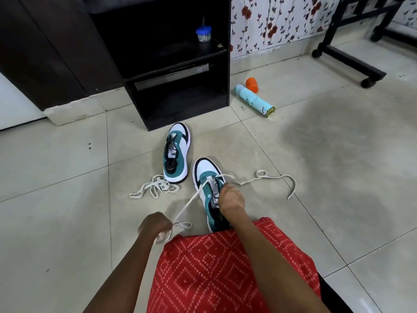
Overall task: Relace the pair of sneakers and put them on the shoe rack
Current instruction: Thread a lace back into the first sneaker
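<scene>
I count two sneakers, both on the tiled floor (67, 154). The far sneaker (177, 152) stands unlaced just before the shoe rack (187, 118), toe towards it. The near sneaker (204, 175) sits beside it, its heel against my red patterned lap (214, 279).

There are two laces. The loose lace (155, 187) lies bunched at the far sneaker's heel. The threaded lace (187, 204) passes through the near sneaker's front eyelets, and its other end trails away over the tiles to the right.

My left hand (154, 227) is clenched round that lace's end, drawing it taut. My right hand (232, 197) is curled onto the near sneaker's upper at the eyelets; what its fingertips pinch is hidden.

One blue-lidded jar (203, 33) stands on the rack's upper shelf. One spray can (255, 99) lies beside one orange cap (252, 84), right of the rack. A wheeled black frame (352, 59) edges the far right. Open tiles spread to the left and right of the sneakers.
</scene>
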